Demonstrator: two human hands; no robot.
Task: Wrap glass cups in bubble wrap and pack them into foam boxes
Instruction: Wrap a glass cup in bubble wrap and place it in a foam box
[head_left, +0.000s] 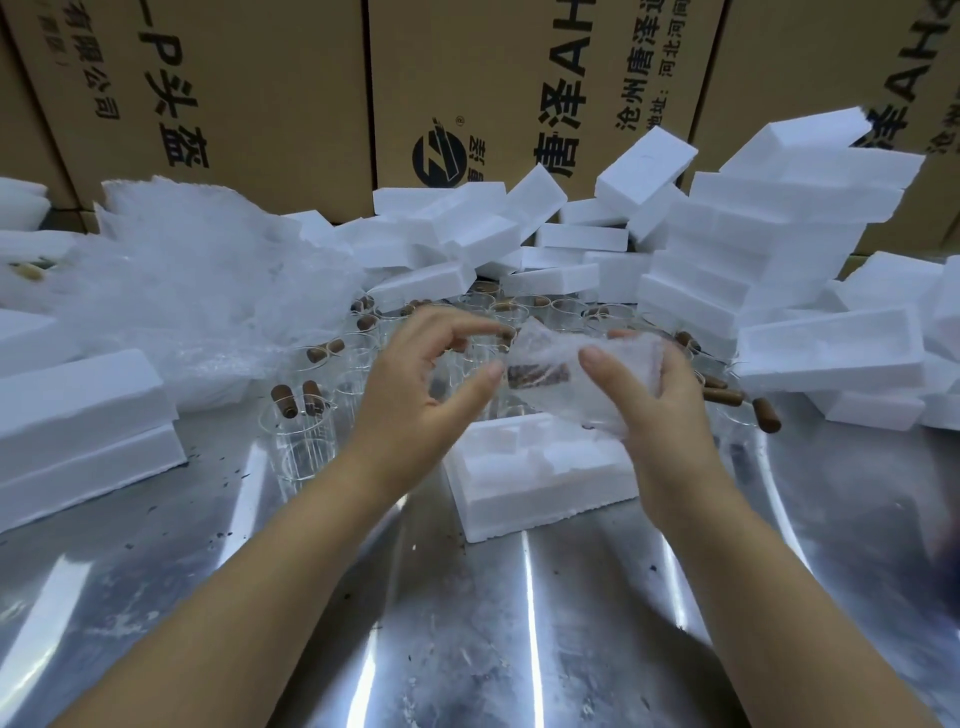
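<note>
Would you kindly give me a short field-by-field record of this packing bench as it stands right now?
right hand: grips the wrapped cup, thumb in front
left hand: fingers curved at the wrap's left edge; contact unclear
open foam box: on the metal table, below the wrapped cup
bare cups: standing behind and left of the box
bubble wrap pile: back left
foam box stack: back right
cartons: behind everything

Two hands (415, 395) (660, 400), one wrapped cup (550, 374), foam boxes (769, 234) beyond counting.
</note>
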